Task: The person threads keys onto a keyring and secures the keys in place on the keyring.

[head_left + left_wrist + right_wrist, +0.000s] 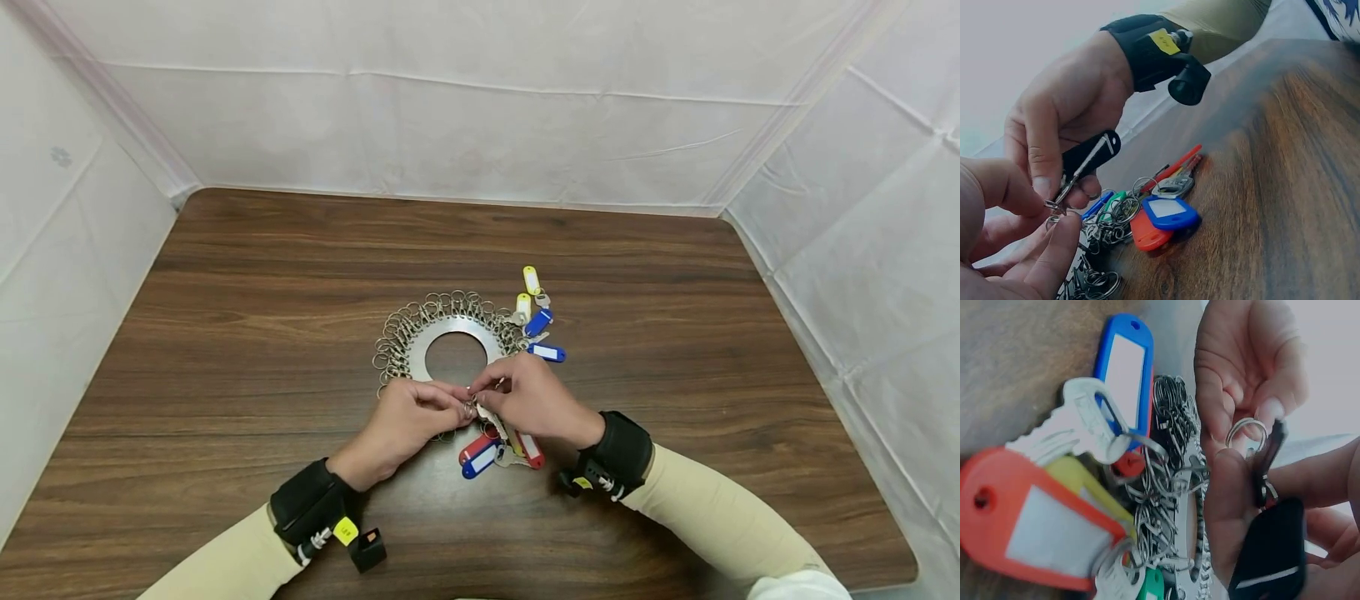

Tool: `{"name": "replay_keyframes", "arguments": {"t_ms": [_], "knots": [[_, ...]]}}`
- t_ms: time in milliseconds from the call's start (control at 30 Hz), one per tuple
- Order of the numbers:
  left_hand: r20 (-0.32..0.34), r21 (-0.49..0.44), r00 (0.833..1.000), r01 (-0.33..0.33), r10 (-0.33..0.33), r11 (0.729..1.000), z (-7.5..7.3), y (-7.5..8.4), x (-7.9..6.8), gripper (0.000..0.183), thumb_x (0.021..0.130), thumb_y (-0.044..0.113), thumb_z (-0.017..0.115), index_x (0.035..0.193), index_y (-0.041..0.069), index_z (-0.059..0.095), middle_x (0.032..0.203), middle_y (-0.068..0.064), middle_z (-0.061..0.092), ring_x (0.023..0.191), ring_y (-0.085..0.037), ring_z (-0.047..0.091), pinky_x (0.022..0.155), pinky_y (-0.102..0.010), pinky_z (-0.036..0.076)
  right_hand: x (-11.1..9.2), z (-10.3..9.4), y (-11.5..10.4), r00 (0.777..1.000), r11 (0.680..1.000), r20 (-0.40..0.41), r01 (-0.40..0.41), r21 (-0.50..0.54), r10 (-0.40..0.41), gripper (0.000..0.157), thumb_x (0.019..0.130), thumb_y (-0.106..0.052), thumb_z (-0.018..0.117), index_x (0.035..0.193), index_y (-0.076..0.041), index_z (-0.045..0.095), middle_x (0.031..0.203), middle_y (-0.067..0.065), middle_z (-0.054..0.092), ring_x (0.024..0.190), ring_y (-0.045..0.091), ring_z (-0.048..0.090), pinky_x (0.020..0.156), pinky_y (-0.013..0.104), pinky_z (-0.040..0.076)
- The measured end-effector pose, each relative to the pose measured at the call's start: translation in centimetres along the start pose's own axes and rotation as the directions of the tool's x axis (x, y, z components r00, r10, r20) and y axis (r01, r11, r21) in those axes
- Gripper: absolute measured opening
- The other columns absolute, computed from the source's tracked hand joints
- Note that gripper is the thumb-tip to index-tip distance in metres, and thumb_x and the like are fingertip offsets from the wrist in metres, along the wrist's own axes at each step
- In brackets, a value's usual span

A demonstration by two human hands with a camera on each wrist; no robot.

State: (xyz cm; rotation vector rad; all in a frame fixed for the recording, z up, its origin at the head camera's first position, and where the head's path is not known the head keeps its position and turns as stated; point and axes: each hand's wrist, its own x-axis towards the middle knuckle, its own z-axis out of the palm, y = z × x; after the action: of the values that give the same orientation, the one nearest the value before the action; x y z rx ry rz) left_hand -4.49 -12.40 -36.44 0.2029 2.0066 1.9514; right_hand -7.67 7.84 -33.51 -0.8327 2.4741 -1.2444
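A flat metal ring plate (453,325) lies on the table, its rim lined with small clips and split rings. Over its near edge, my left hand (411,421) pinches a small split ring (1231,432) between thumb and fingertips. My right hand (536,400) meets it there and pinches a metal piece joined to a black tag (1091,153), seen in both wrist views. Below the hands lie a blue key tag (1169,213), a red key tag (1149,231) and several keys. Fingers hide part of where the ring and metal piece meet.
Yellow key tags (531,280) and blue key tags (547,353) hang off the plate's right side. The brown wooden table (225,333) reaches to white sheeting (450,133) at the back and sides.
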Motion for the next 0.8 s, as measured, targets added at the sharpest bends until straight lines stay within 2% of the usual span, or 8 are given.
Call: {"name": "replay_keyframes", "arguments": {"t_ms": [167, 367, 533, 800], "knots": [[0.005, 0.034, 0.999, -0.050, 0.050, 0.998, 0.19, 0.08, 0.00, 0.008, 0.076, -0.006, 0.069, 0.080, -0.001, 0.074, 0.102, -0.012, 0.070, 0.099, -0.022, 0.063, 0.080, -0.024, 0.054, 0.15, 0.22, -0.19, 1.000, 1.000, -0.014, -0.012, 0.019, 0.012, 0.013, 0.087, -0.002, 0.064, 0.088, -0.010, 0.073, 0.078, -0.003, 0.068, 0.062, 0.006, 0.059, 0.053, 0.024, 0.049], [0.010, 0.049, 0.998, -0.065, 0.065, 0.997, 0.18, -0.12, 0.10, 0.007, 0.077, -0.006, 0.070, 0.080, -0.001, 0.074, 0.101, -0.013, 0.070, 0.098, -0.022, 0.063, 0.081, -0.023, 0.053, -0.03, 0.40, -0.34, 0.999, 1.000, -0.030, 0.015, 0.022, -0.014, 0.013, 0.087, 0.001, 0.065, 0.088, -0.009, 0.073, 0.078, -0.001, 0.067, 0.064, 0.005, 0.058, 0.055, 0.025, 0.050], [0.012, 0.095, 0.996, -0.089, 0.088, 0.991, 0.17, -0.18, 0.14, 0.008, 0.076, -0.006, 0.071, 0.080, 0.001, 0.074, 0.100, -0.012, 0.070, 0.097, -0.021, 0.063, 0.085, -0.027, 0.051, -0.13, 0.51, -0.42, 0.997, 0.998, -0.055, 0.058, -0.016, -0.058, 0.013, 0.086, 0.002, 0.066, 0.087, -0.009, 0.072, 0.079, -0.002, 0.066, 0.067, 0.004, 0.058, 0.059, 0.026, 0.052], [0.002, 0.216, 0.991, -0.131, 0.134, 0.968, 0.31, 0.30, 0.00, 0.013, 0.074, -0.005, 0.070, 0.077, 0.007, 0.075, 0.100, -0.008, 0.071, 0.096, -0.017, 0.064, 0.089, -0.038, 0.051, -0.08, 0.62, -0.27, 0.985, 0.985, -0.068, 0.155, -0.076, -0.161, 0.019, 0.085, 0.004, 0.065, 0.087, -0.012, 0.073, 0.080, -0.006, 0.066, 0.069, 0.004, 0.055, 0.060, 0.027, 0.050]]}}
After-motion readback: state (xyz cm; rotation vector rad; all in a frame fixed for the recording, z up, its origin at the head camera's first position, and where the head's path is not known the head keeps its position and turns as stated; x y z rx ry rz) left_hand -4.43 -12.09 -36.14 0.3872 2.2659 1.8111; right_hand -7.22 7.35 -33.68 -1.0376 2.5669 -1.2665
